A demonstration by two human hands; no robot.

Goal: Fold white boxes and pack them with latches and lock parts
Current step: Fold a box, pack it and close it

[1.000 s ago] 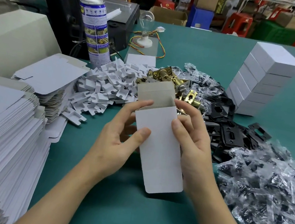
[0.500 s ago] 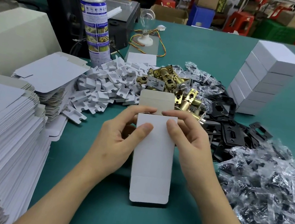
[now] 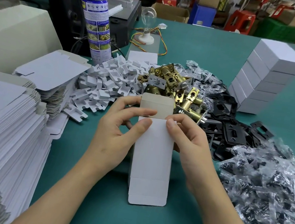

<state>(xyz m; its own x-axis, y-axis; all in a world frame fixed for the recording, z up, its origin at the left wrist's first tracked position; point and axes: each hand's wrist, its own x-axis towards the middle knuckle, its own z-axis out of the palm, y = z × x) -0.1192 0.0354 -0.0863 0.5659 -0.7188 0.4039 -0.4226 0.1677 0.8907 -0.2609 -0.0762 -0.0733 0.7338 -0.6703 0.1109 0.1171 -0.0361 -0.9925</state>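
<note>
A white box (image 3: 152,158), opened into a tube, stands lengthwise on the green table (image 3: 203,48) in front of me, its grey top flap raised at the far end. My left hand (image 3: 119,132) grips its far left corner, thumb on the white face and fingers curled over the flap's base. My right hand (image 3: 188,142) pinches the far right corner the same way. Brass latches (image 3: 174,89) lie heaped just beyond the box. Black lock plates (image 3: 225,125) spread to their right, and bagged screws (image 3: 274,193) pile at the right.
Stacks of flat white box blanks (image 3: 0,135) fill the left side, with a heap of small white card inserts (image 3: 108,83) beyond. A stack of closed white boxes (image 3: 262,79) stands at the far right. A spray can (image 3: 96,26) and a bulb (image 3: 146,26) stand behind.
The box has turned from slanted to straight along my line of sight and settled nearer me. Both hands have closed in on its far corners, fingers now over the flap's base.
</note>
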